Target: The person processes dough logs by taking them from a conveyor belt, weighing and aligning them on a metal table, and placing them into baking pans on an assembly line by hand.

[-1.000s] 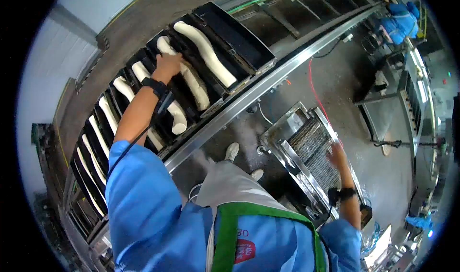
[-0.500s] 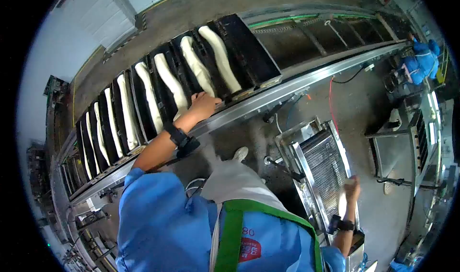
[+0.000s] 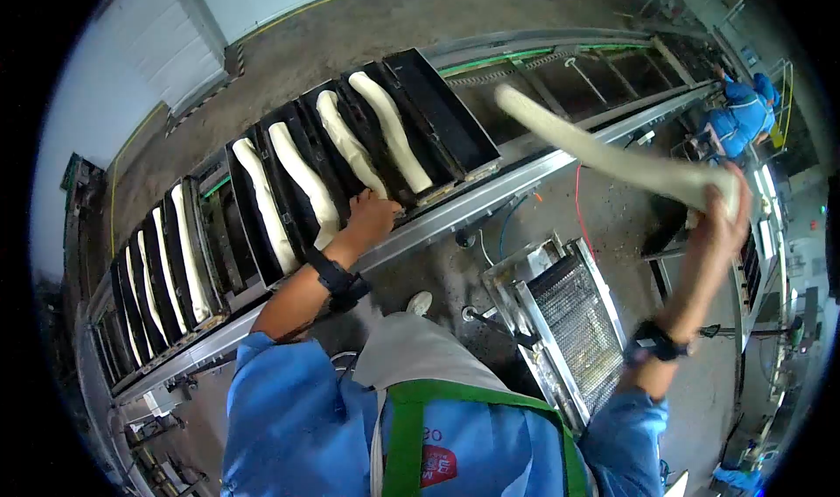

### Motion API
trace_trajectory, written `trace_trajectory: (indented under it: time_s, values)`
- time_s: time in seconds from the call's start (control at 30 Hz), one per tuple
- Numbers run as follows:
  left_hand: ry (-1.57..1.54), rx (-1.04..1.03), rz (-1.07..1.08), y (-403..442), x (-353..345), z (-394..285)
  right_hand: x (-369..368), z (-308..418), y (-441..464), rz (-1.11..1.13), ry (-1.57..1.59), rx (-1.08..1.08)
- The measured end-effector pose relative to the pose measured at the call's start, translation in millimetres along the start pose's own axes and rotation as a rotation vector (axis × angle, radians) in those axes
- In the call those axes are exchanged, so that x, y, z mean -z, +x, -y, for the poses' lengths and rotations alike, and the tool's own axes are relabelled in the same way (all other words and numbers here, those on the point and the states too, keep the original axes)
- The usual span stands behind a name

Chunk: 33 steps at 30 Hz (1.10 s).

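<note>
Grey concrete floor runs along the far side of the near pan set, a row of black compartments resting on a metal conveyor rail. To one side of that pan set, toward the co-worker in blue, a pale dough strip hangs in the air above the rail, well apart from the person's body. The right hand wraps around one end of it, fingers pressed together on the dough, while the other end points back toward the pan set. The left hand rests at the pan set's near edge, fingers bent, by the end of a strip lying inside; with the fingertips hidden, I can't tell whether they pinch the rim or the dough.

Held by one end, so long a piece probably calls for a light grip and an unhurried swing, as soft dough could stretch or thin under its own weight. A palm under its loose end would likely help, and a light left touch should spare the dough nearby.

Counting up: one strip is in the air, four lie in the pan set's five compartments, and four show in the far pan set beyond it. Nine strips, two pan sets, two hands, one co-worker.
</note>
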<state>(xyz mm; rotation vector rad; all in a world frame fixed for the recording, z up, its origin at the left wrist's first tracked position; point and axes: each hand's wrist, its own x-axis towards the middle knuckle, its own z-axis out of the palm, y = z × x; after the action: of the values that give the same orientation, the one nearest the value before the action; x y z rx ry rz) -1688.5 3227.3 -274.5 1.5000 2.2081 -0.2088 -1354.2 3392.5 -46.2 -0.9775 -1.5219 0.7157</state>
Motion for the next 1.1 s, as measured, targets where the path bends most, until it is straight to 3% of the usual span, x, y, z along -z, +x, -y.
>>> trace_trajectory:
  time_s: [0.03,0.07,0.13,0.17,0.2,0.27,0.33,0.4,0.47,0.57,0.67,0.7,0.73,0.8,0.83,0.9,0.93,1.0,1.07,1.1]
  values:
    - [-0.014,0.008,-0.061,-0.1,-5.0,-0.3,-29.6,-14.8,-3.2,-0.026,0.034,0.012]
    - [-0.030,0.016,-0.121,-0.4,-8.5,-0.9,-57.7,-30.2,-8.5,-0.025,-0.136,0.059]
    - [-0.057,0.029,-0.099,0.5,-8.3,-4.3,-130.0,-68.4,-36.1,0.071,-0.077,0.109]
    - [-0.084,0.001,-0.120,-3.3,-4.8,-6.3,-171.2,-123.1,-47.6,0.164,-0.037,0.039]
    - [-0.111,-0.026,-0.139,-7.9,-2.4,-4.3,-201.3,-162.9,-61.7,0.389,-0.123,0.130]
    - [-0.084,-0.109,-0.202,-13.8,7.0,13.1,-239.3,-190.6,-100.5,0.352,-0.511,0.335]
    - [-0.079,-0.153,-0.167,-33.5,34.0,28.9,-241.8,-188.3,-100.7,0.440,-0.543,0.330]
    - [-0.211,-0.098,-0.364,-54.4,58.7,61.9,-241.3,-183.4,-109.2,0.577,-0.601,0.296]
    - [-0.192,0.015,-0.495,-10.3,40.5,128.7,-241.2,-187.7,-114.2,0.642,-0.656,0.281]
    - [-0.130,0.192,-0.405,40.7,42.4,190.3,-247.7,-194.8,-125.2,0.650,-0.705,0.323]
    - [-0.046,0.323,-0.254,74.1,48.1,201.4,-245.1,-199.7,-125.3,0.688,-0.758,0.328]
    - [0.070,0.328,-0.304,109.9,24.7,217.2,-248.0,-228.0,-122.3,0.716,-0.801,0.345]
    - [0.313,0.334,-0.196,96.1,40.3,194.1,-242.2,-234.4,-121.5,0.726,-0.801,0.337]
    - [0.494,0.266,-0.405,75.3,46.3,172.0,-234.5,-240.0,-118.9,0.772,-0.770,0.338]
    - [0.497,0.275,-0.397,80.6,44.1,176.9,-231.2,-247.8,-119.7,0.732,-0.739,0.434]
    - [0.240,0.227,0.078,90.0,34.3,193.9,-226.7,-245.5,-117.5,0.786,-0.710,0.388]
    - [0.244,0.241,0.087,84.7,29.5,195.7,-226.7,-247.2,-118.5,0.823,-0.685,0.345]
    - [-0.231,0.437,0.209,78.7,23.9,194.0,-227.3,-254.2,-118.8,0.809,-0.624,0.371]
    - [-0.253,0.541,0.097,68.8,22.7,187.9,-228.8,-247.6,-123.3,0.845,-0.622,0.393]
    - [-0.169,0.422,-0.098,71.6,15.8,204.2,-231.0,-248.3,-123.5,0.844,-0.615,0.394]
